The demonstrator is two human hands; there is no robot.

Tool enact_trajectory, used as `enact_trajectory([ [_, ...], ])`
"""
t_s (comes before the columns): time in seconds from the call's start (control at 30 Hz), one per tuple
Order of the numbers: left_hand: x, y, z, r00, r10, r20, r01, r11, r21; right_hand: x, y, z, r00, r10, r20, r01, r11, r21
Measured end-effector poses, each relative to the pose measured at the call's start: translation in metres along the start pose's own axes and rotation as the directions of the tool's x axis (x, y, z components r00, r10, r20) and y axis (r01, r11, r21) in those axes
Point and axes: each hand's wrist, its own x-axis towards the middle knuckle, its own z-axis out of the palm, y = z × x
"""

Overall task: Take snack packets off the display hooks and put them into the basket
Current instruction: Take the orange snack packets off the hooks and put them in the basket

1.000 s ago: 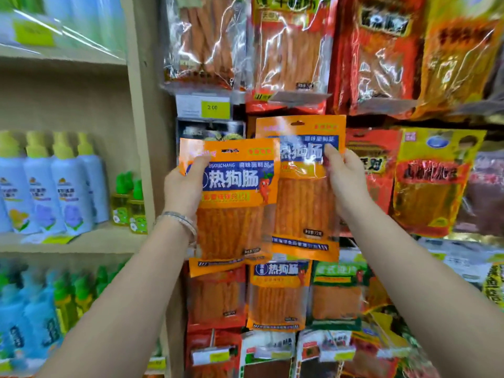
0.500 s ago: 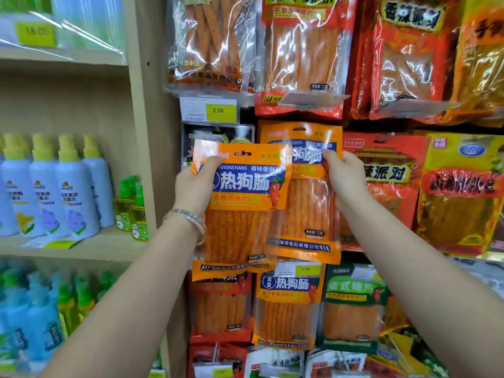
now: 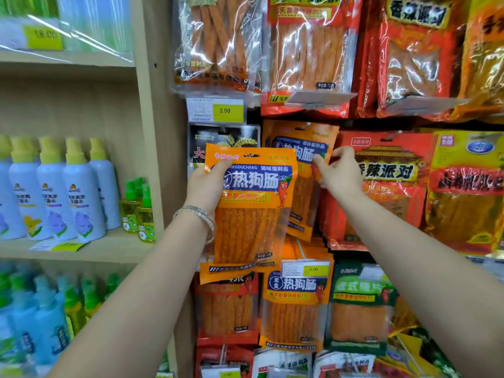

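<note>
My left hand (image 3: 207,184) grips an orange snack packet (image 3: 251,214) by its upper left edge and holds it in front of the display, off the hooks. Behind it, a second orange packet (image 3: 302,151) of the same kind hangs at the rack, partly covered by the first. My right hand (image 3: 338,170) pinches that second packet at its right edge, thumb in front. More packets of this kind (image 3: 296,304) hang on the row below. No basket is in view.
Red and yellow snack packets (image 3: 392,186) fill the hooks to the right and above. A yellow price tag (image 3: 227,111) sits above the orange packets. Left of a beige upright (image 3: 152,132), shelves carry white spray bottles (image 3: 73,192) and small green bottles (image 3: 139,208).
The view has shifted down slightly. My left hand has drawn its packet a little left and nearer. My right hand has slid up the hanging packet's right edge to a pinch.
</note>
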Motion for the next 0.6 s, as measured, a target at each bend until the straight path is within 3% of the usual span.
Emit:
enact_trajectory([
  [0.13, -0.002, 0.002, 0.006, 0.999, 0.002, 0.037, -0.003, 1.0, 0.02, -0.023, 0.001, 0.003, 0.997, -0.074, -0.029, 0.078, 0.971, 0.226],
  [0.2, -0.006, 0.004, 0.011, 0.999, 0.003, 0.051, -0.004, 1.0, 0.015, -0.032, -0.006, 0.004, 0.997, -0.015, 0.081, -0.016, 0.93, 0.367],
  [0.27, -0.009, 0.008, 0.018, 0.997, 0.008, 0.083, -0.01, 1.0, 0.023, -0.04, -0.015, 0.004, 0.959, 0.073, 0.274, -0.216, 0.815, 0.538],
  [0.33, -0.013, 0.014, 0.025, 0.993, 0.017, 0.113, -0.019, 1.0, 0.013, -0.044, -0.018, 0.002, 0.937, 0.053, 0.345, -0.254, 0.782, 0.57],
  [0.47, -0.01, 0.023, 0.035, 0.961, 0.2, 0.188, -0.211, 0.977, 0.036, -0.041, -0.023, -0.012, 0.987, -0.068, 0.147, -0.031, 0.812, 0.582],
  [0.6, 0.002, 0.027, 0.043, 0.916, 0.389, 0.096, -0.399, 0.91, 0.115, -0.031, -0.03, -0.028, 0.994, -0.112, -0.019, 0.103, 0.826, 0.554],
])
